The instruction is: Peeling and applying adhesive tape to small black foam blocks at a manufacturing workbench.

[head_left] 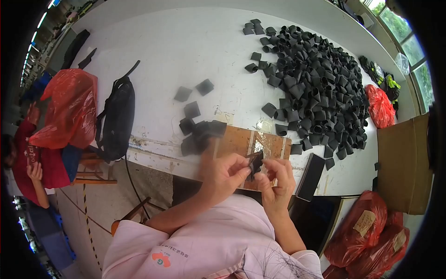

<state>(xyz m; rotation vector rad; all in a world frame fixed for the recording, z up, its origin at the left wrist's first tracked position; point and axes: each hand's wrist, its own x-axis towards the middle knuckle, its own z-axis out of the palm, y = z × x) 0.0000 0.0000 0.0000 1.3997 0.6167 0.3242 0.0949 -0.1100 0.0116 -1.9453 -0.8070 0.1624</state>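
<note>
A small black fabric piece is pinched between both my hands above a wooden board at the near edge of the white table. My left hand grips its left side, my right hand its right side. Just beyond my left hand lies a small heap of flat black pieces. A large heap of curled black pieces covers the table's right part.
A black bag and a red plastic bag hang at the table's left edge, near a seated person in red. A black phone lies by my right hand. A cardboard box and red sacks stand right.
</note>
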